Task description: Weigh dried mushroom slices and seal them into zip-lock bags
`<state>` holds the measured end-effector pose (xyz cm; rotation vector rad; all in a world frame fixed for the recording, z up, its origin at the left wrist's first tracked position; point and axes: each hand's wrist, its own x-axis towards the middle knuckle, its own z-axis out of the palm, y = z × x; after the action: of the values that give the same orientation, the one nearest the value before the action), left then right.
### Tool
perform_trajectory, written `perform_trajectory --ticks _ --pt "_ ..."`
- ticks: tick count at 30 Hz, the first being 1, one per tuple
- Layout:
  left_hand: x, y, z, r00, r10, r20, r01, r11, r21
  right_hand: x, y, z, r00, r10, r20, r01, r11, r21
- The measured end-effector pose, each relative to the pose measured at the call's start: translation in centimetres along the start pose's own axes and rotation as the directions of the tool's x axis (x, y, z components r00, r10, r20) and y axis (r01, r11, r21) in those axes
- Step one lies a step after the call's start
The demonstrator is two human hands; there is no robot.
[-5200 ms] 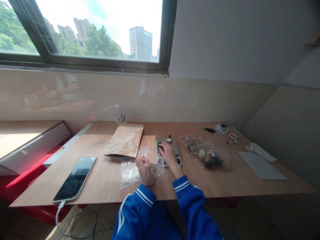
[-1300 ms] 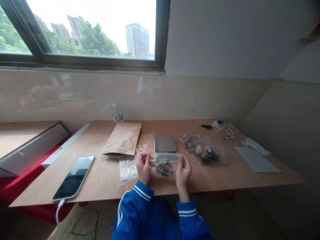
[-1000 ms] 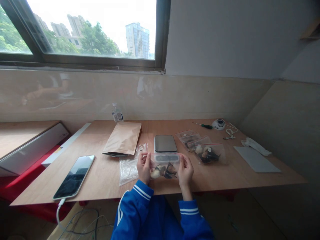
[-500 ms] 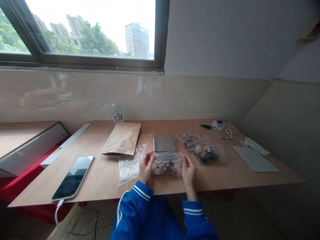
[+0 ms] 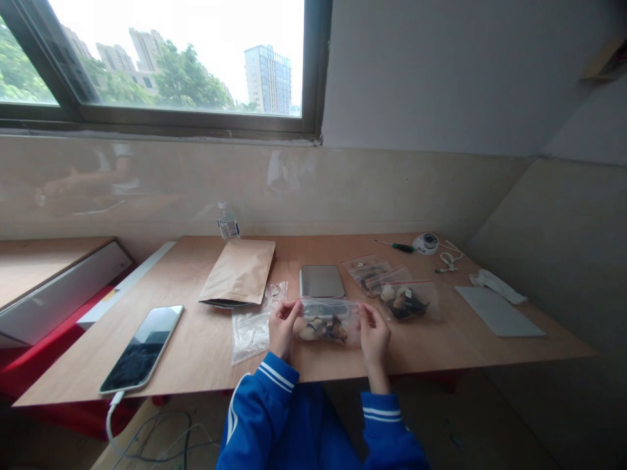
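Between my hands is a clear zip bag with small brown, cream and dark pieces inside that I cannot name. My left hand pinches its upper left corner. At the upper right corner, my right hand grips the bag with thumb and fingers. Just behind it lies a small flat scale with a metal top. Several similar filled zip bags overlap to the right of the scale. Clear empty-looking plastic bags lie beside my left hand.
A brown paper pouch and a bottle are at the back left. A phone on a cable lies near the front left edge. To the right are a screwdriver, a dome camera and a white sheet.
My hands have moved slightly apart, pulling the bag's top edge wider. The bag stays in both hands, and the other things on the table keep their places.
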<state>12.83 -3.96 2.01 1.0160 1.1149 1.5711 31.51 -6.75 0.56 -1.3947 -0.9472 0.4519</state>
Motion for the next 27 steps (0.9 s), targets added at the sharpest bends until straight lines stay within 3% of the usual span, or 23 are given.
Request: perform_trajectory --ticks 20,27 --pt "-0.3 0.7 0.1 1.0 0.007 -0.024 -0.008 1.0 -0.027 -0.3 -0.7 0.3 0.999 -0.003 -0.033 0.005 0.997 0.08" --pt "-0.4 0.6 0.2 0.993 -0.051 0.105 0.055 0.998 -0.033 -0.4 -1.4 0.5 0.996 0.06 0.069 -0.074 0.975 0.212"
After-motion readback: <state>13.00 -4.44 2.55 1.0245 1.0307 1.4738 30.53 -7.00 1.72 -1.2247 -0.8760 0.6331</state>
